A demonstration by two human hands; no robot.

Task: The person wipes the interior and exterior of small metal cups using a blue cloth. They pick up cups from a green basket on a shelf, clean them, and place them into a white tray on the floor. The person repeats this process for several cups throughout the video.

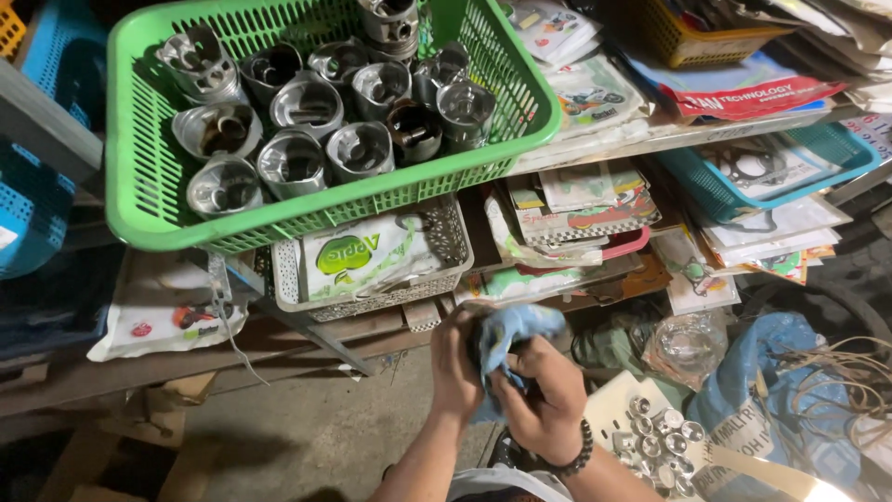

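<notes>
— Gripping what, down there below the shelf?
— Both: left hand (455, 364) and right hand (542, 402) have fingers pinching a crumpled light-blue cloth (509, 333).
— Above them?
— Green plastic basket (139, 167) of grey metal pistons (293, 163).

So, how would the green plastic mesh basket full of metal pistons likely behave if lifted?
The green plastic mesh basket probably feels heavy, packed with metal pistons. Its thin lattice walls may flex. Overhanging the shelf, it could tip if pushed forward.
</notes>
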